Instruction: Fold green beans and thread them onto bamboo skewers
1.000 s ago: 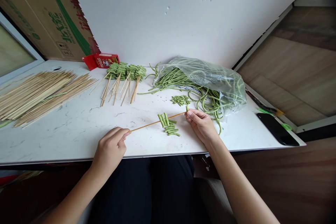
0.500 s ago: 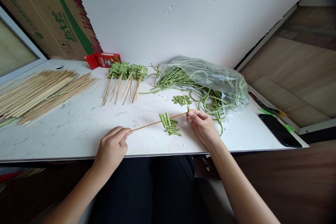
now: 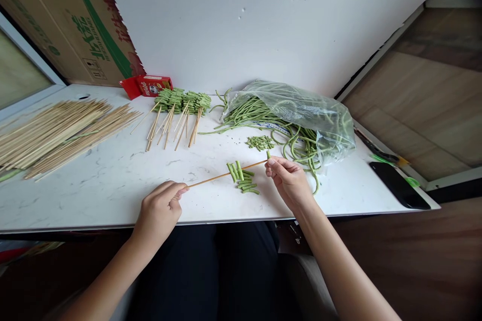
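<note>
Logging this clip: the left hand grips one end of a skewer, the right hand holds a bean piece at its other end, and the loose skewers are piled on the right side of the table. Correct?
Not quite: the loose skewers are piled on the left side of the table, as the head view shows. The rest of your statement stands.

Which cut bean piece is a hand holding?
The bean piece at the tip of the skewer: the right hand pinches it; no other visible piece touches a hand.
</note>
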### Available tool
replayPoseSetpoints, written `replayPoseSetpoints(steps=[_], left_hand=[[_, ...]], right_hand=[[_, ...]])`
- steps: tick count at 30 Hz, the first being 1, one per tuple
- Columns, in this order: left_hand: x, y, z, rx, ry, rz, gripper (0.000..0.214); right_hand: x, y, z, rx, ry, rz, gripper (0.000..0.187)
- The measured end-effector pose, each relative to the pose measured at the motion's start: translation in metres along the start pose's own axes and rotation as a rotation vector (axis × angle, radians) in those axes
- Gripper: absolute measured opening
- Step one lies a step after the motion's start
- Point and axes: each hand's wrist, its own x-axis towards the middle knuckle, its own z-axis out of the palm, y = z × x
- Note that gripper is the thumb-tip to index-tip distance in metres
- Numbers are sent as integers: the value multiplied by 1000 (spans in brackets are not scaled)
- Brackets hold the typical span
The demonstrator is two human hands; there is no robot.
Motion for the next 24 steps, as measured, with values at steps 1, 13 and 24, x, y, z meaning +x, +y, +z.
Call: replayPoseSetpoints(steps=[1,13,24], left_hand=[[0,0,0,1,1,0,34],[-1,0,0,-30,-15,15,34],[-2,1,0,-39,6,75,40]], right_hand=[[-1,0,1,3,1,-5,27],[-13,13,18,-80,-7,-33,27],[-22,17,33,-111,-59,59,30]])
